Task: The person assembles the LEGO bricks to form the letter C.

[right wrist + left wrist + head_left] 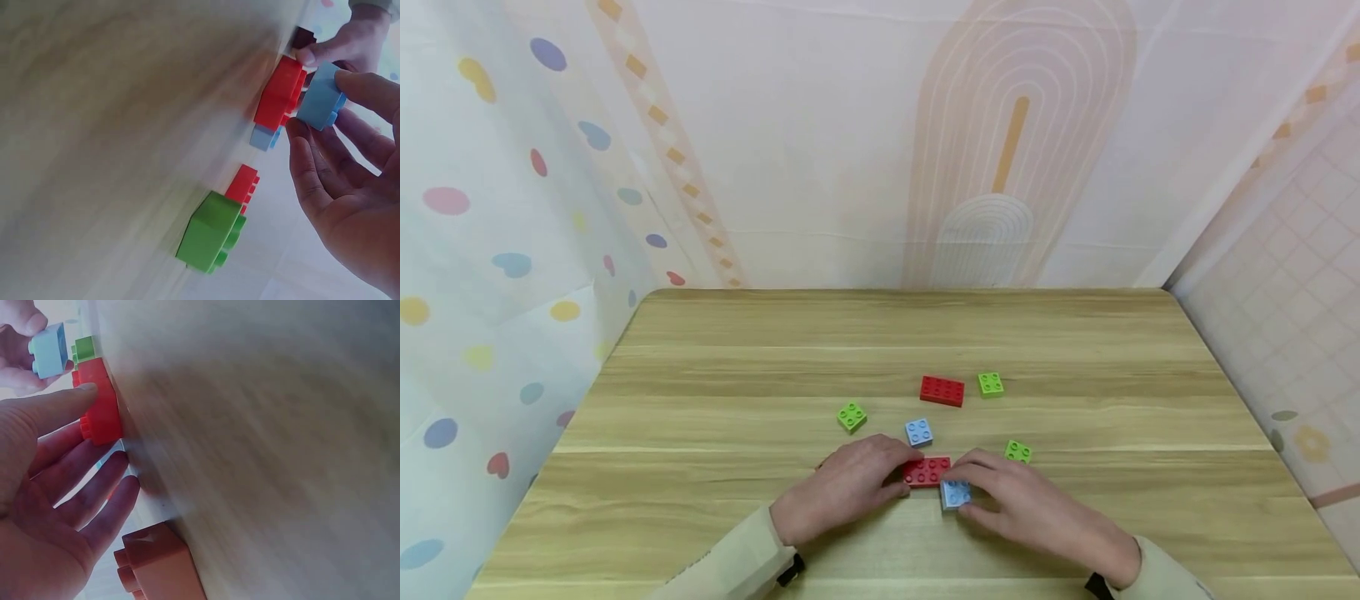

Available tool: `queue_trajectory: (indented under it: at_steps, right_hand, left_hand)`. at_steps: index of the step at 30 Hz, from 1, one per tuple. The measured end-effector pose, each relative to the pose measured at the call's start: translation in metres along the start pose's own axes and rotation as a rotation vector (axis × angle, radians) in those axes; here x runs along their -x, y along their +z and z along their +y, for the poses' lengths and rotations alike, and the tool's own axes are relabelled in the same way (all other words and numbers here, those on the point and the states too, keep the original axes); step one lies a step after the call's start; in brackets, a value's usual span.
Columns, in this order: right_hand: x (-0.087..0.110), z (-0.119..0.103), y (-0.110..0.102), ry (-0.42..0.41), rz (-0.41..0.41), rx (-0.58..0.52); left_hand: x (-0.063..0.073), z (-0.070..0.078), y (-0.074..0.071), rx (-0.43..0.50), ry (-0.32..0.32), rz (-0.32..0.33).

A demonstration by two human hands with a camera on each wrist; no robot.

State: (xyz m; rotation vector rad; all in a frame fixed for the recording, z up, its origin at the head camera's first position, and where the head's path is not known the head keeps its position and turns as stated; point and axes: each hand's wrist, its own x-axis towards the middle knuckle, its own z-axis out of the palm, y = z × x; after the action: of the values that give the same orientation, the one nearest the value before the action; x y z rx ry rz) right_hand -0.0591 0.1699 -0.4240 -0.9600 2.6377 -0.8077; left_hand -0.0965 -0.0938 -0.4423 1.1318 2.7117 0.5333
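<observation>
On the wooden table lies a red eight-stud toy building brick [927, 472], its studs facing up. My left hand [859, 479] holds this brick at its left end, thumb on the near side and fingers on the far side. My right hand [1011, 493] pinches a light blue four-stud brick [955, 495] between thumb and fingers. In the right wrist view the blue brick [322, 97] is raised above the table beside the red brick [280, 94]. Beneath the left hand's little finger, a reddish-brown brick [164, 569] sits on the table; the hand mostly hides it in the head view.
Just beyond the hands sits another light blue brick [918, 432]. Farther back lies a second red brick [942, 391] with a green brick [991, 384] to its right. More green bricks stand at left [852, 417] and near the right hand [1018, 451]. Patterned cloth [820, 167] borders the table.
</observation>
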Motion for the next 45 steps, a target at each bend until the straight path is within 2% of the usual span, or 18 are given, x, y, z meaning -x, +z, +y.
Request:
queue_trajectory:
  at_steps: [10,15,32,45]
  right_hand:
    - [-0.003,0.005,-0.003,-0.009,0.079,0.073]
    - [-0.007,0.006,-0.004,0.005,0.091,0.066]
    - [-0.018,0.008,-0.005,0.031,0.028,0.046]
    - [-0.019,0.011,-0.005,-0.012,0.017,0.014]
  left_hand:
    - [0.001,0.001,-0.002,0.022,-0.017,-0.011]
    - [0.001,0.001,-0.001,0.025,-0.023,-0.020]
    - [0.001,0.001,-0.002,0.038,-0.016,-0.031]
    - [0.002,0.001,-0.001,0.028,-0.027,-0.047]
